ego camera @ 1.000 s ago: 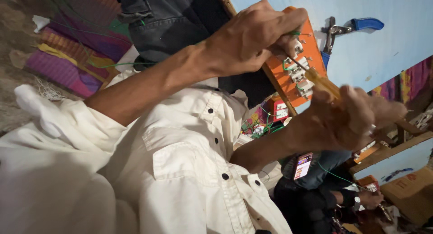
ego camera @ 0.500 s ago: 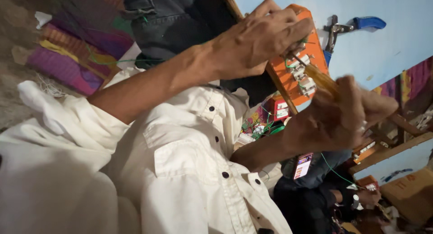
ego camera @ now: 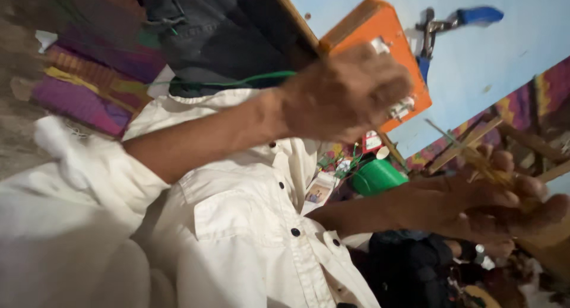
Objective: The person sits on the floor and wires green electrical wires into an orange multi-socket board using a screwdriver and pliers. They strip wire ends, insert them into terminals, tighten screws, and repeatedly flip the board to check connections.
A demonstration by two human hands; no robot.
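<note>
A blurred floor [ego camera: 15, 147] of bare earthy brown shows along the left edge, and a folded cloth [ego camera: 89, 88] striped purple, magenta and yellow lies directly on it. A small white scrap [ego camera: 44, 39] rests just above the cloth. Lower right, a dark bundle [ego camera: 409, 266] sits low, but what carries it cannot be told.

The person wore a cream-white, button-front cotton shirt [ego camera: 237, 237] with small dark round buttons [ego camera: 295, 231] and a flapped chest pocket [ego camera: 225, 222]. The sleeve [ego camera: 77, 165] was rolled up above the elbow, leaving both forearms bare. The left hand [ego camera: 350, 94] and right hand [ego camera: 493, 201] were ungloved.
</note>
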